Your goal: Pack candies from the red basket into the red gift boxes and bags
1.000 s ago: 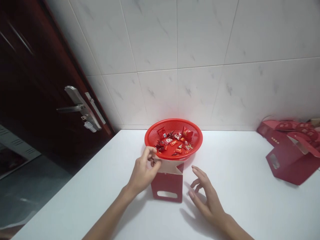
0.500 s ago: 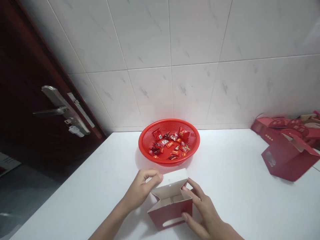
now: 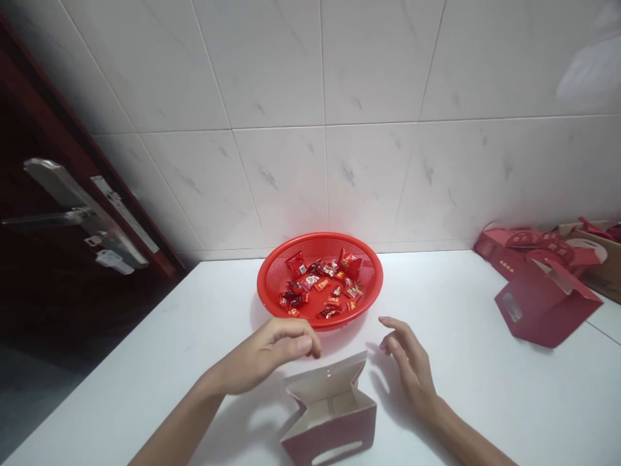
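Left hand: curling loosely, empty
Right hand: hovering half open, empty
Open red cardboard box: standing unheld, possibly tipping if fingers are snagging its flap

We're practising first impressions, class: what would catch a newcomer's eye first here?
Probably the bright red basket of wrapped sweets, standing by the tiled wall. Next, the open box in front of it, between the left hand and right hand. More red boxes sit at the right.
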Demonstrator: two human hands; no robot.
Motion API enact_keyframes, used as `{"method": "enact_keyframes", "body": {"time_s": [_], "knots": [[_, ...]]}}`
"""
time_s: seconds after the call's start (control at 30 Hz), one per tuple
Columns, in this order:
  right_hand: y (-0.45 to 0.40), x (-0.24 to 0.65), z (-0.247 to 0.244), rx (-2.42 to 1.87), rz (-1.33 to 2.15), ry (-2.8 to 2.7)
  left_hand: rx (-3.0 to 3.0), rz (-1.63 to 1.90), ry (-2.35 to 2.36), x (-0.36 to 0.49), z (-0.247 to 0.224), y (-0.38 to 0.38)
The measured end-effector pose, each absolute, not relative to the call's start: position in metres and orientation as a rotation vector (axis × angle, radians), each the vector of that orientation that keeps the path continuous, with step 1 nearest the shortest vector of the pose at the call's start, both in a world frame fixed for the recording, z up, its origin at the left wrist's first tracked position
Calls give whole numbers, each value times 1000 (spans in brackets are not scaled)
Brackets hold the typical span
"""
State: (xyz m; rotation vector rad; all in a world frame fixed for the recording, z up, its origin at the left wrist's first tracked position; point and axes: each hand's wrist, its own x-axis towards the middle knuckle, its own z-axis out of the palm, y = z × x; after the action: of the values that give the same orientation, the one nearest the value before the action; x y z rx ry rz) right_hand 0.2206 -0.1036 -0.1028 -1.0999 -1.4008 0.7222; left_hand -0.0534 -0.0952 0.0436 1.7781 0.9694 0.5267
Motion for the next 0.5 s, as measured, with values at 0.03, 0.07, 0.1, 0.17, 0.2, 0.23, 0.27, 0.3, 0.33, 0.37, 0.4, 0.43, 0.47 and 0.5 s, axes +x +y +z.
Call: {"method": "enact_keyframes", "body": {"time_s": [0.03,0.07,0.1,0.17,0.2,0.23,0.27,0.3,0.33,0.37,0.4,0.43,0.47,0.5], "knots": [[-92,220,-104,-1140,783,-1334,1811,535,978,-53,48,-87],[-78,220,-105,-1170,824,-1243,1852,536,997,-52,51,-76],[-63,218,-106,-1184,869,-1157,1900,529,1022,-50,54,-64],[-29,213,-107,-1178,916,-932,2003,491,1044,-43,57,-34],[-12,209,-108,-1155,940,-802,2058,465,1047,-39,57,-17],[4,205,-107,-1127,951,-685,2115,430,1059,-34,55,1],[18,200,-107,-1115,948,-601,2165,379,1095,-28,52,19],[30,196,-106,-1137,944,-547,2216,286,1116,-22,49,36],[39,192,-105,-1157,923,-535,2289,192,1123,-15,44,53],[46,189,-104,-1178,901,-562,2366,105,1136,-9,40,69],[51,186,-103,-1198,875,-614,2448,58,1159,-3,34,83],[53,185,-103,-1212,847,-678,2538,36,1186,4,29,95],[55,184,-103,-1223,822,-743,2620,37,1219,9,24,106],[55,183,-104,-1231,801,-799,2694,47,1240,14,19,115]]}}
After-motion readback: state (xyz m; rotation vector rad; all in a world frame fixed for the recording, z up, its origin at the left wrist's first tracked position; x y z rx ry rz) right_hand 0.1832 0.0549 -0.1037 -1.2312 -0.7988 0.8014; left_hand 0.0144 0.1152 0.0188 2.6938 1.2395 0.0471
